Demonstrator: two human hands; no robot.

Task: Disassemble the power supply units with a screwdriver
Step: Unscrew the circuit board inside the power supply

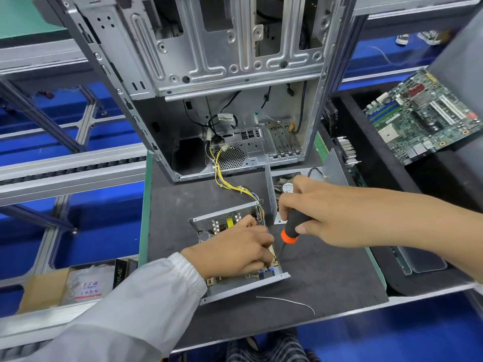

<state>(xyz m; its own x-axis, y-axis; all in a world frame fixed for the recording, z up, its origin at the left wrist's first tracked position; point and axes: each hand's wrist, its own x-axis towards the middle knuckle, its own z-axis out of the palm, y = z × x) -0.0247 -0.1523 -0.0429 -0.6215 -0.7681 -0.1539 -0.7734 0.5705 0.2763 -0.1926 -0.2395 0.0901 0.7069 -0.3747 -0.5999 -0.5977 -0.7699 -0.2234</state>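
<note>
So we're sitting at the dark work mat (pixel 326 270), and nearest to us a stray bit of thin white wire (pixel 287 300) is lying on it, just in front of the power supply unit (pixel 235 280). The unit is sitting open-topped on the mat, its cover already off, so we're looking straight down at the circuit board inside. That part looks done to us.

Our left hand (pixel 235 250) is resting inside the open unit, fingers curled down onto the board near its right edge; we can't tell whether they're actually pinching something or just steadying it. Our right hand (pixel 321 212) is gripping the screwdriver (pixel 292 228) around its black-and-orange handle, and the tip is angling down to the board right beside the left fingertips. Our guess is we're working on a board screw, so the board itself is still to come out.

Just behind the right hand, a grey metal panel with a fan (pixel 287 188) on it is standing on the mat, probably the removed cover. The yellow wire bundle (pixel 230 178) is running from the unit back into the empty computer case (pixel 209 74), so that still needs freeing too. Off to the far right, a green motherboard (pixel 423 116) is lying well apart from all this.
</note>
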